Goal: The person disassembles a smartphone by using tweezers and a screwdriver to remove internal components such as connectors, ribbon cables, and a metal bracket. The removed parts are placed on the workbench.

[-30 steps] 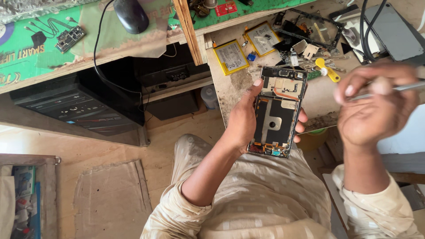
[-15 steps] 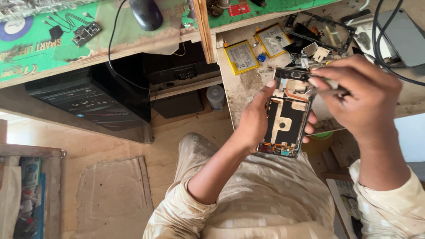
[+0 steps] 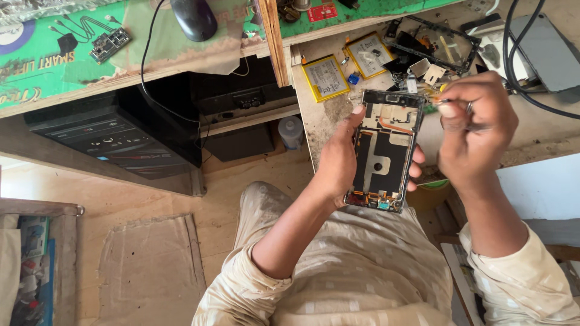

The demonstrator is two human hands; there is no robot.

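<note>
Across the top of the view runs the wooden worktop, with a green mat on its left part and a dark computer case on the shelf beneath. Below it the person sits, and over the lap the left hand holds an opened phone upright by its long edges, thumb on one side and fingertips curled round the other, the bare inner frame facing up. The right hand is clenched on a thin tool whose tip I cannot make out; it sits just beside the phone's top right corner. The phone looks light and stiff but fragile — an orange flex cable and small boards lie exposed, so the metal edges seem the safe place to grip it, not the face. On the worktop behind lie a second gutted phone frame, two yellow-edged batteries, a grey box with black cables, a dark mouse and scattered small parts — loose bits crowd the space just past the phone.
</note>
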